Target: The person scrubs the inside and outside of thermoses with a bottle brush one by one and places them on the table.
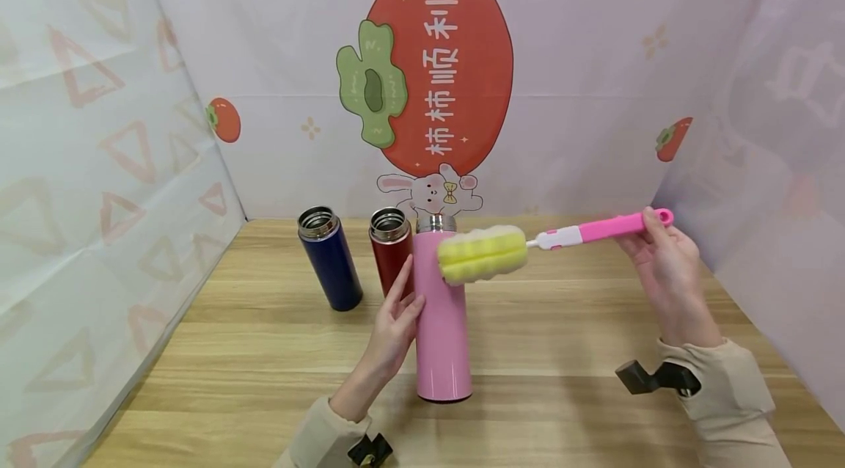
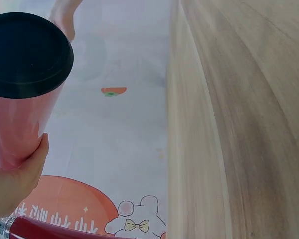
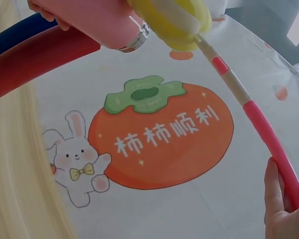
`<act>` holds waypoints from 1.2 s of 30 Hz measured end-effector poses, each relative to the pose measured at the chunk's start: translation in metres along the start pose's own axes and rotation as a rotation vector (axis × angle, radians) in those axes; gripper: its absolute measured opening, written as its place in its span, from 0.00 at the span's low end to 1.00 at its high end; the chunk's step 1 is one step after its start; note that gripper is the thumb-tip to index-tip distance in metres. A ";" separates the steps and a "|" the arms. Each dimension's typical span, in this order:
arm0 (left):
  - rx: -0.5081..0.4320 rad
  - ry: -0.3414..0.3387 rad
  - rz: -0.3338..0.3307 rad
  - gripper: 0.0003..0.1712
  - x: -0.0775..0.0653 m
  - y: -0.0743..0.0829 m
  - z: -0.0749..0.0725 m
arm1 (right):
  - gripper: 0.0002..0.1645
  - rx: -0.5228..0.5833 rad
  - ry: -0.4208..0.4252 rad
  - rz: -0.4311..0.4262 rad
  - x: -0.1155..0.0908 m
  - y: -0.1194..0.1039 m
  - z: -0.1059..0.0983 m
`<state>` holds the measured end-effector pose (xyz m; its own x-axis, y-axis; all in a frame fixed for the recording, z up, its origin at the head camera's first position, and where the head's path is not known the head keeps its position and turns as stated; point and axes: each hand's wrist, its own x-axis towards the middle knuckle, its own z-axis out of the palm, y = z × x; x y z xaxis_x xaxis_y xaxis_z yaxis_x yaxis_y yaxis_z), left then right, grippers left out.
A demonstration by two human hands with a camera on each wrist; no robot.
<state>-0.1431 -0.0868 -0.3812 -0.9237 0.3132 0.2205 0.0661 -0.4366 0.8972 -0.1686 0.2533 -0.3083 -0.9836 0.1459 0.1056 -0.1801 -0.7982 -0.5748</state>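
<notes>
My left hand (image 1: 389,328) grips the side of a tall pink thermos bottle (image 1: 441,336), whose steel neck points up and away. The black base (image 2: 27,55) shows in the left wrist view, lifted off the table. By the far end of its pink-and-white handle, my right hand (image 1: 670,262) holds a bottle brush (image 1: 485,254). Its yellow and white sponge head overlaps the upper part of the pink bottle in the head view; whether they touch I cannot tell. In the right wrist view the sponge is beside the bottle's steel mouth (image 3: 137,40).
A red thermos bottle (image 1: 389,255) stands uncapped just behind my left hand, partly hidden by it. Farther left is an uncapped dark blue thermos bottle (image 1: 332,270). All this is on a wooden table (image 1: 561,380), with printed cloth walls (image 1: 581,86) at the back and sides.
</notes>
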 end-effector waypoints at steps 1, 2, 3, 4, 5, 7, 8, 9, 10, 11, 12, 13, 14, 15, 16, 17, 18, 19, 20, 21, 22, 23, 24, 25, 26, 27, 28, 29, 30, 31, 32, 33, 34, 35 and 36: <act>-0.007 0.001 0.003 0.36 0.000 0.000 0.000 | 0.09 -0.014 -0.008 0.004 -0.001 0.001 -0.001; -0.014 0.002 0.005 0.36 0.000 0.000 0.000 | 0.10 -0.036 -0.019 0.006 -0.002 0.002 -0.001; -0.018 0.003 0.006 0.36 0.000 0.000 0.000 | 0.10 -0.055 -0.028 0.009 -0.002 0.002 -0.002; -0.022 0.006 0.007 0.36 0.000 0.000 0.000 | 0.09 -0.080 -0.039 0.011 -0.003 0.003 -0.003; -0.026 0.008 0.006 0.36 0.000 0.000 0.001 | 0.09 -0.096 -0.049 0.015 -0.004 0.004 -0.003; -0.028 0.015 0.006 0.36 0.000 0.000 0.000 | 0.08 -0.137 -0.072 0.024 -0.005 0.005 -0.004; -0.027 0.020 0.006 0.36 0.001 0.000 0.000 | 0.08 -0.159 -0.081 0.032 -0.006 0.006 -0.005; -0.024 0.025 0.006 0.36 0.001 -0.001 0.000 | 0.07 -0.179 -0.089 0.039 -0.006 0.007 -0.005; -0.020 0.030 0.006 0.36 0.001 -0.001 0.000 | 0.07 -0.200 -0.098 0.044 -0.007 0.008 -0.005; -0.017 0.034 0.006 0.36 0.001 -0.001 -0.001 | 0.07 -0.219 -0.108 0.050 -0.007 0.008 -0.005; -0.013 0.038 0.006 0.36 0.001 -0.001 -0.001 | 0.08 -0.236 -0.120 0.055 -0.008 0.009 -0.006; -0.011 0.041 0.008 0.36 0.001 -0.001 -0.001 | 0.08 -0.249 -0.132 0.061 -0.008 0.010 -0.006; -0.010 0.043 0.009 0.36 0.001 -0.001 -0.001 | 0.09 -0.263 -0.146 0.068 -0.008 0.011 -0.006; -0.010 0.043 0.012 0.36 0.001 0.000 -0.001 | 0.09 -0.271 -0.163 0.076 -0.008 0.011 -0.006; -0.010 0.044 0.015 0.36 0.001 0.000 -0.001 | 0.10 -0.276 -0.184 0.084 -0.008 0.012 -0.006; -0.012 0.044 0.017 0.37 0.001 0.001 -0.001 | 0.11 -0.282 -0.205 0.094 -0.009 0.013 -0.006; -0.013 0.045 0.019 0.37 0.001 0.001 0.000 | 0.11 -0.292 -0.225 0.103 -0.009 0.014 -0.006; -0.013 0.046 0.020 0.37 0.001 0.001 0.000 | 0.12 -0.304 -0.247 0.111 -0.009 0.015 -0.006; -0.012 0.048 0.019 0.37 0.001 0.002 0.000 | 0.12 -0.320 -0.267 0.115 -0.010 0.016 -0.006; -0.010 0.049 0.018 0.37 0.001 0.002 0.000 | 0.12 -0.333 -0.284 0.118 -0.010 0.016 -0.005; -0.007 0.050 0.015 0.37 0.001 0.002 0.000 | 0.12 -0.344 -0.298 0.119 -0.010 0.017 -0.005; -0.004 0.050 0.012 0.37 0.001 0.003 0.000 | 0.12 -0.356 -0.306 0.119 -0.010 0.018 -0.005; 0.000 0.051 0.009 0.37 0.001 0.003 0.000 | 0.12 -0.361 -0.311 0.120 -0.010 0.018 -0.004; 0.003 0.051 0.007 0.37 0.001 0.003 0.000 | 0.12 -0.367 -0.313 0.116 -0.010 0.019 -0.004; 0.004 0.050 0.006 0.37 0.001 0.003 0.001 | 0.12 -0.375 -0.311 0.108 -0.009 0.019 -0.003; 0.006 0.049 0.005 0.37 0.001 0.003 0.001 | 0.11 -0.379 -0.303 0.100 -0.009 0.019 -0.003; 0.006 0.048 0.006 0.37 0.000 0.002 0.001 | 0.11 -0.375 -0.290 0.091 -0.008 0.019 -0.002; 0.007 0.046 0.006 0.37 0.000 0.002 0.000 | 0.10 -0.374 -0.273 0.082 -0.007 0.018 -0.001; 0.007 0.044 0.008 0.37 0.000 0.002 0.000 | 0.10 -0.368 -0.254 0.071 -0.006 0.018 0.000; 0.007 0.041 0.009 0.37 0.000 0.002 0.000 | 0.09 -0.365 -0.234 0.058 -0.005 0.017 0.001; 0.007 0.038 0.010 0.37 0.000 0.002 0.000 | 0.08 -0.355 -0.210 0.047 -0.004 0.016 0.002; 0.007 0.035 0.011 0.37 -0.001 0.002 0.000 | 0.08 -0.338 -0.190 0.037 -0.003 0.015 0.003; 0.007 0.031 0.011 0.37 -0.001 0.002 0.000 | 0.07 -0.324 -0.171 0.028 -0.003 0.013 0.004; 0.008 0.027 0.011 0.37 -0.001 0.002 0.000 | 0.07 -0.312 -0.157 0.018 -0.002 0.012 0.005; 0.009 0.024 0.011 0.37 -0.002 0.002 0.000 | 0.07 -0.292 -0.145 0.007 -0.001 0.011 0.006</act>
<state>-0.1417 -0.0888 -0.3796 -0.9317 0.2883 0.2211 0.0793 -0.4325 0.8981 -0.1697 0.2410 -0.3092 -0.9784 0.0395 0.2030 -0.1863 -0.5942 -0.7824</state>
